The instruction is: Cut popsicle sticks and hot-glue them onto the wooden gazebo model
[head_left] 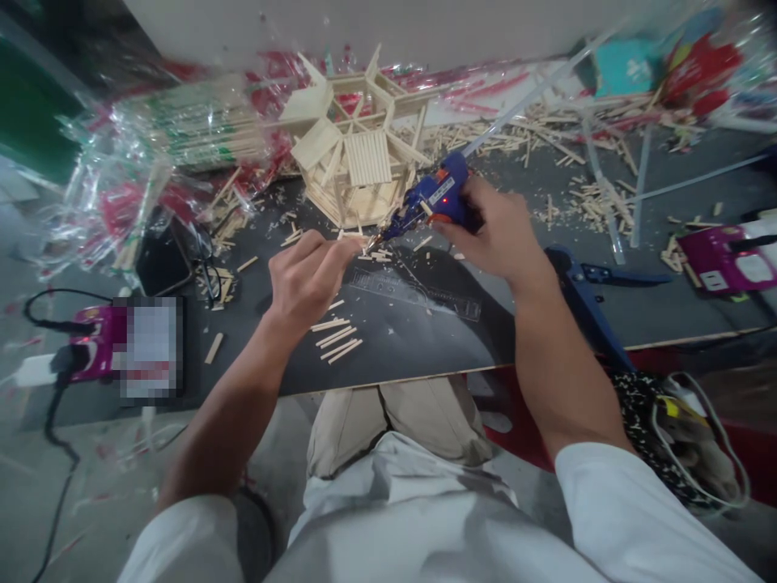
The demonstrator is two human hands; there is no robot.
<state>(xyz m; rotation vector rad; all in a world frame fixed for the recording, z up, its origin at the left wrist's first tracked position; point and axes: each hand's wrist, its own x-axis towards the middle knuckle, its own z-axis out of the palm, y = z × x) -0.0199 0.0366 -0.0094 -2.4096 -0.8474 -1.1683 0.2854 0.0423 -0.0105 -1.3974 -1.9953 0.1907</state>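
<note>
My right hand [494,231] is closed round a blue hot glue gun [432,199], whose nozzle points left at a small wooden stick [352,237]. My left hand [308,275] pinches that stick at the fingertips, just in front of the nozzle. Both hands hover over a dark board [418,332]. Behind them stands a model [352,154] built of wooden sticks. A few cut sticks [337,338] lie on the board under my left wrist, and a clear ruler [418,291] lies below the gun.
Crumpled clear wrappers [139,154] pile up at the left, loose sticks [576,146] are scattered at the back right. A phone [161,259] and glasses lie at left. Purple devices [100,340] sit on both sides. A blue tool [583,291] lies by my right arm.
</note>
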